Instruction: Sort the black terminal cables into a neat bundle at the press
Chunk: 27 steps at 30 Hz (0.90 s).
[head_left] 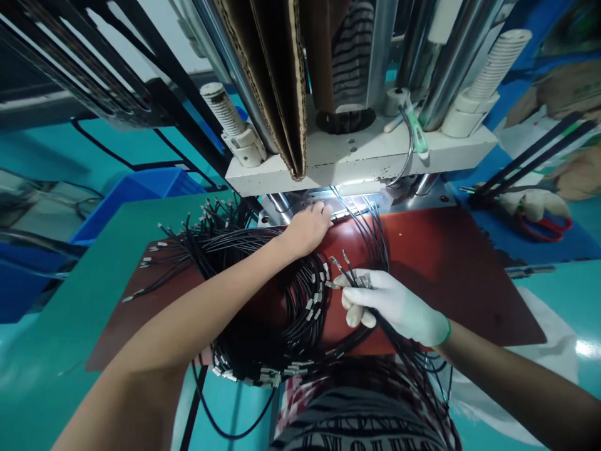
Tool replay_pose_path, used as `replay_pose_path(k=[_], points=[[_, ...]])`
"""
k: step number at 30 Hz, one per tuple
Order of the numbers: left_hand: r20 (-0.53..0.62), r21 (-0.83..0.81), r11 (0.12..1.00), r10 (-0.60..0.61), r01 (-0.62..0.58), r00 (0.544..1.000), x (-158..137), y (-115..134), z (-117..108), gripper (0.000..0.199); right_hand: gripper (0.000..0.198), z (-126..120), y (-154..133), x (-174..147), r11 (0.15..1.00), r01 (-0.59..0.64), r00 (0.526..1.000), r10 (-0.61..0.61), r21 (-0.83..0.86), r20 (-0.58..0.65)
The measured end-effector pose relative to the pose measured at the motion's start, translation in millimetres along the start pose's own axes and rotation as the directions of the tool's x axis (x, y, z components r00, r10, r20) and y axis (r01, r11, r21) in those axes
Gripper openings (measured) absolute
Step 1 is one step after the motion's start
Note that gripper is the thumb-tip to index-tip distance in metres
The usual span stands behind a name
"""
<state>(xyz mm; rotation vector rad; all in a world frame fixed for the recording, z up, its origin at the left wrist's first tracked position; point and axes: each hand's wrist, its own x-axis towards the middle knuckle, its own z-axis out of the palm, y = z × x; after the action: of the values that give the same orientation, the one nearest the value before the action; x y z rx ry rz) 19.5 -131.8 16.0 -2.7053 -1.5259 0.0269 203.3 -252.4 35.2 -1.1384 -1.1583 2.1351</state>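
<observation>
My bare left hand (307,230) reaches to the front edge of the lit metal mould (345,212) under the press. Its fingers are bent together at the metal, and whatever they pinch is hidden. My right hand (382,297), in a white glove, is closed around a bunch of black cables (392,329). Their metal connector ends poke out past the thumb and fingers. Thin cables (373,232) run out of the mould toward me. Beside my left forearm lies a big coiled heap of black cables (300,313) with silvery connectors.
A reddish-brown board (451,269) lies beneath the cables. The press plate (357,156) hangs low above the mould, with folded cardboard (282,75) and a green-handled tool (417,131) on it. Red-handled scissors (547,228) lie right; a blue bin (141,188) stands left.
</observation>
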Motion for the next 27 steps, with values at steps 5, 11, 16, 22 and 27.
replay_pose_path(k=[5,11,16,22,27], points=[[0.06,0.071,0.996,-0.059,0.055,0.996,-29,0,-26,0.027,0.029,0,-4,1,1.0,-0.024,0.999,0.024,-0.012,0.044],[0.083,-0.005,0.99,-0.139,0.14,0.987,-43,-1,-38,0.029,0.02,8,-4,-7,0.919,0.088,0.993,-0.111,-0.385,-0.038],[0.044,0.128,0.987,-0.1,0.094,0.994,-37,-2,-42,0.032,0.022,13,5,-10,0.8,0.125,0.984,-0.176,-0.587,-0.032],[0.069,0.286,0.957,0.029,-0.048,0.997,-36,-15,-61,0.033,0.039,0,7,-7,0.933,0.149,0.986,-0.115,-0.328,0.123],[0.12,0.132,0.986,-0.117,0.101,0.986,-75,-31,-77,0.035,0.031,-2,-3,-11,0.984,0.112,0.979,-0.085,-0.138,0.187]])
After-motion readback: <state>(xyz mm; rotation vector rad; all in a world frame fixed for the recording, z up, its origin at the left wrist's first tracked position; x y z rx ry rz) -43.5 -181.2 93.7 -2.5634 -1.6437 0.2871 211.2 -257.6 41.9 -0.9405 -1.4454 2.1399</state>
